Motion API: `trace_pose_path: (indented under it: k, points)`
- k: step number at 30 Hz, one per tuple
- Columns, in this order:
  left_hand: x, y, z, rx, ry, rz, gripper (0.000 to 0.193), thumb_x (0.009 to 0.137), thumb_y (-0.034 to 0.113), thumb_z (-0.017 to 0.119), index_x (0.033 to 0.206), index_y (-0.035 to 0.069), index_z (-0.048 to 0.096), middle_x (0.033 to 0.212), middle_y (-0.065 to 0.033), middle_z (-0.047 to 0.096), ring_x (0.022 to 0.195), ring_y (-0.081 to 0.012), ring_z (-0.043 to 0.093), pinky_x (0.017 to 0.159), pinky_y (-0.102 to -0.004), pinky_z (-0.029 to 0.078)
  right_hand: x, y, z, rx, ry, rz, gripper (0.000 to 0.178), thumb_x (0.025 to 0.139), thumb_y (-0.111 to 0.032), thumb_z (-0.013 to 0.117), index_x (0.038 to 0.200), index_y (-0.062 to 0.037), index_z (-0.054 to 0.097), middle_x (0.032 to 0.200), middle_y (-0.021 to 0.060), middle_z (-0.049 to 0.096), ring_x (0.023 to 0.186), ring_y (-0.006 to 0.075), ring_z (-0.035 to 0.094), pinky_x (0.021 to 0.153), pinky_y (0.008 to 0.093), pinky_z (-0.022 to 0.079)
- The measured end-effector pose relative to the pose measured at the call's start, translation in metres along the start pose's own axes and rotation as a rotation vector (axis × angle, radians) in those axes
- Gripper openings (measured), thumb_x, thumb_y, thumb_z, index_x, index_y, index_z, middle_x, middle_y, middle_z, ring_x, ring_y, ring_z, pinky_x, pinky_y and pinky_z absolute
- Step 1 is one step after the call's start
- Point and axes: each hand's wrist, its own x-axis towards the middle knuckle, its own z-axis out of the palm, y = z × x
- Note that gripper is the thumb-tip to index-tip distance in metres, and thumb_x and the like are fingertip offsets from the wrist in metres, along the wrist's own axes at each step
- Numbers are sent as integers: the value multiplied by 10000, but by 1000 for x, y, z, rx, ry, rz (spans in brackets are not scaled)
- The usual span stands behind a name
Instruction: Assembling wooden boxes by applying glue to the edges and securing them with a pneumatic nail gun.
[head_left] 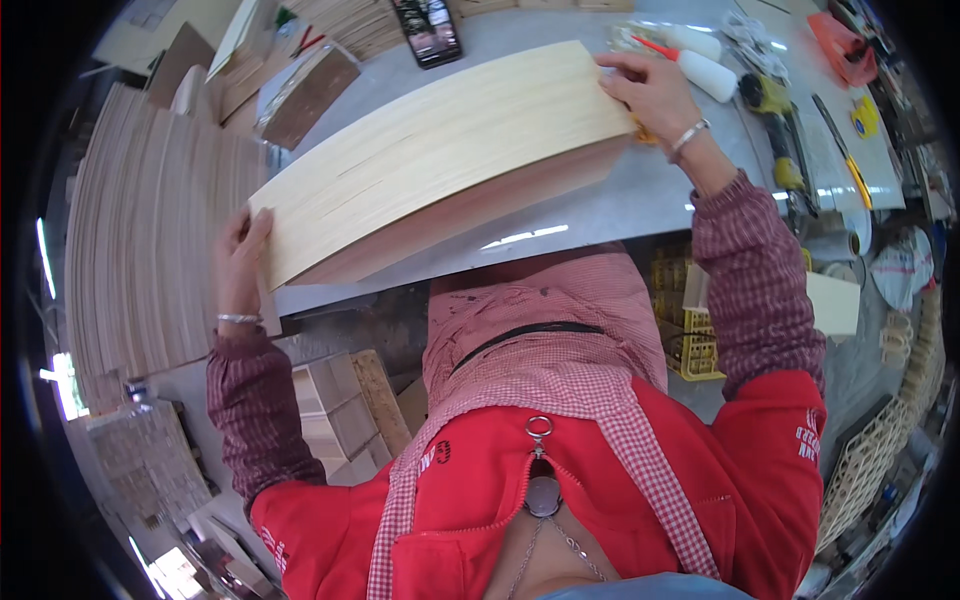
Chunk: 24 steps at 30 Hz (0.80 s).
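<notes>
Two hands held a thin, bent wood sheet (pixel 440 150) over the counter (pixel 620 200): left hand (pixel 240 250) and right hand (pixel 655 90) gripped its ends. Bent harder, it might have cracked.

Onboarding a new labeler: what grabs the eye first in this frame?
The long pale wooden sheet, bowed and lying across the grey table at centre, with the left hand on its near-left end and the right hand on its far-right end. Next, the red jacket and checked apron filling the lower frame. A tall stack of similar sheets stands at left.
</notes>
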Motion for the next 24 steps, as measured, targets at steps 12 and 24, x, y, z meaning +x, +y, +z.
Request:
trace_pose_path:
  k: [12,24]
  points:
    - [9,-11,9,323,43,234,343,795,311,626,781,-31,608,586,-18,504,562,-104,438,520,-293,357,4,3,-13,148,-63,136,286,805,-83,633,1087,-35,645,876,-2,608,790,77,545,731,202,441]
    - [-51,-58,-5,-25,39,116,365,873,147,599,1196,-14,543,963,-36,585,840,-91,547,743,-231,466,-25,-4,-21,163,-51,188,263,887,-140,573,1108,-6,619,804,-3,592,712,64,530,654,208,454]
